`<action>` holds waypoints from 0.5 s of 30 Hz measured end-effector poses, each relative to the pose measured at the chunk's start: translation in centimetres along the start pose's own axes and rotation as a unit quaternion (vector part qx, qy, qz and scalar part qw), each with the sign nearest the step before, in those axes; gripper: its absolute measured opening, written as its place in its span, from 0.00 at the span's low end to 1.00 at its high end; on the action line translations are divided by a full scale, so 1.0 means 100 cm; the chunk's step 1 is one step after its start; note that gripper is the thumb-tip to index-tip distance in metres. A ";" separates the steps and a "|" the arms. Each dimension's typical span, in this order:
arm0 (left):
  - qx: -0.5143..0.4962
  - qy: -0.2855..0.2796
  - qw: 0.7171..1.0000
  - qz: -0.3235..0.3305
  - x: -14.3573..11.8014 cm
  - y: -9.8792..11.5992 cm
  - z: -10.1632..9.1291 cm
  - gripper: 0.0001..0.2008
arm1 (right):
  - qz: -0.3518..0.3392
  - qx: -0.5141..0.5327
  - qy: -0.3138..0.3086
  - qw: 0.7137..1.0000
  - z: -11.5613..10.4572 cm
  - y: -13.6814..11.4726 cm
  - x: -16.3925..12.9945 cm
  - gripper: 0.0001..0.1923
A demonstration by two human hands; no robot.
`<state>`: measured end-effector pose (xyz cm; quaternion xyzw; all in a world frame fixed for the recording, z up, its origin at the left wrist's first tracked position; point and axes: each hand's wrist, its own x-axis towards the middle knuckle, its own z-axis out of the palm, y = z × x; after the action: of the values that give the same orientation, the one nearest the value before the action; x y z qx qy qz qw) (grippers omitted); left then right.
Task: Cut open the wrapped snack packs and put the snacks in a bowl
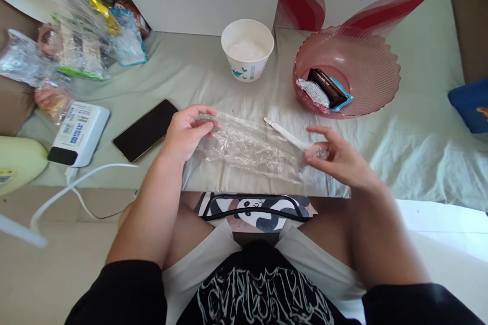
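My left hand (pixel 186 134) pinched one end of a crumpled clear plastic wrapper (pixel 249 150), and my right hand (pixel 337 157) gripped the other, stretching it over the cloth-covered table (pixel 412 142) just above my knees. A white plastic spoon (pixel 284 133) lay beside it, with a paper cup (pixel 247 50) and a pink bowl (pixel 366 61) behind.

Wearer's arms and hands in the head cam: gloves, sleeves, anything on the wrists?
No gloves: the left hand and right hand are bare, fingers uncovered. No watch, ring or band shows on the visible wrists. Forearms are bare too; black sleeves cover only the upper arms, at the frame's bottom corners.
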<state>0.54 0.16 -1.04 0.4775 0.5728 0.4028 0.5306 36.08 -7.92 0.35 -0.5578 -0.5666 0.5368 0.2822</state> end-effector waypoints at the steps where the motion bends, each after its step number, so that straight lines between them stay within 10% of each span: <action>1: 0.001 -0.012 1.000 -0.010 -0.001 0.001 0.000 0.12 | 0.007 -0.003 -0.032 0.999 -0.003 -0.002 -0.003 0.31; 6: 0.032 -0.145 0.988 -0.038 -0.011 0.013 0.007 0.13 | -0.070 0.056 0.029 0.996 0.012 -0.006 0.005 0.23; 10: 0.040 -0.249 0.967 -0.023 -0.017 0.022 0.021 0.12 | -0.063 0.065 -0.095 0.991 0.047 -0.016 0.019 0.30; 15: -0.147 -0.298 0.943 -0.014 -0.019 0.029 0.020 0.25 | -0.031 0.015 -0.176 0.984 0.068 -0.027 0.023 0.09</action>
<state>2.84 -1.20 1.94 0.4841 0.3291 0.3142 0.7474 28.48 -7.23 0.38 -0.4328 -0.6161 0.6260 0.2028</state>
